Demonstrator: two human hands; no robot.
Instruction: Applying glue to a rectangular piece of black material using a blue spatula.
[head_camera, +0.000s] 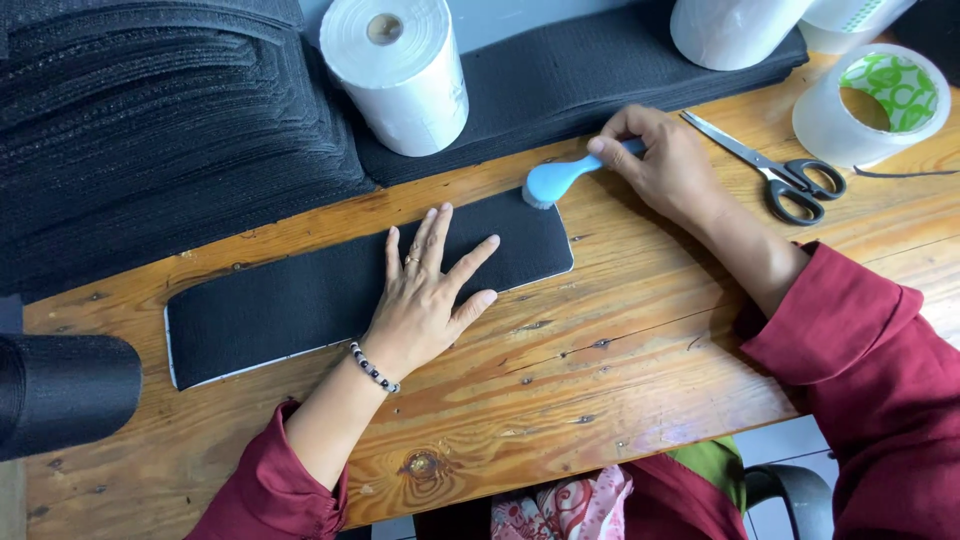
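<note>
A long black fabric strip (290, 300) with a thin white edge lies flat on the wooden table (600, 380). My left hand (430, 290) rests palm down on the strip's right half, fingers spread, holding it flat. My right hand (665, 160) grips the handle of a light blue brush (555, 180). The brush head touches the strip's far right corner.
Tall stacks of black fabric (160, 120) fill the back left and back middle. A white roll (398, 70) stands on them. Black-handled scissors (775, 165) and clear tape rolls (875, 105) lie at the right. A black roll (60, 390) sits at the left edge.
</note>
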